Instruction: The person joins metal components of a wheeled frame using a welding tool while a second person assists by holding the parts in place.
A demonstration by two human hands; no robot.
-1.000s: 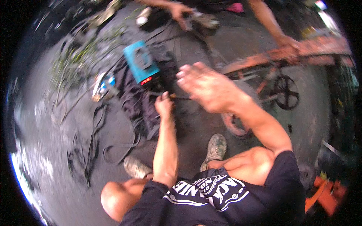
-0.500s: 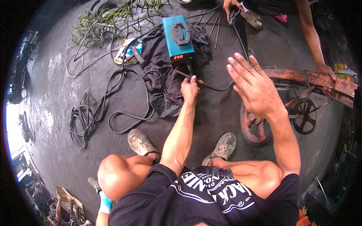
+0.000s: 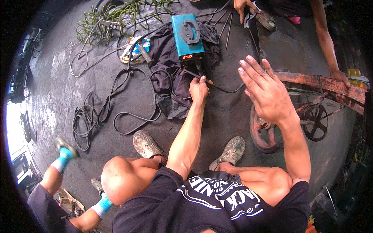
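My left hand (image 3: 199, 90) is closed at the front of a teal welding machine (image 3: 188, 37) with a grey top handle and a red lit display. Its fingers grip a black welding cable (image 3: 200, 70) just below the front panel; the cable's end is hidden in the hand. Beside the fingertips lies a second black cable (image 3: 229, 91) with an orange-brown piece near its end. My right hand (image 3: 269, 92) is raised, palm away from me, fingers stretched out and holding nothing. Beneath it in view stands a rusty orange wheel (image 3: 266, 134) of a metal frame (image 3: 303, 80).
At the top right a co-worker's hand (image 3: 244, 8) is by a clamp on a cable; their other hand (image 3: 339, 77) rests on the frame. Dark cloth (image 3: 165, 58), thin rods (image 3: 229, 31), coiled green hose (image 3: 105, 27) and looped cables (image 3: 87, 120) lie about. Someone's leg (image 3: 52, 178) shows lower left.
Another person's leg with a teal sock has stepped in at the lower left. The co-worker's far hand has shifted at the clamp. My hands keep nearly the same pose as the view shifts slightly.
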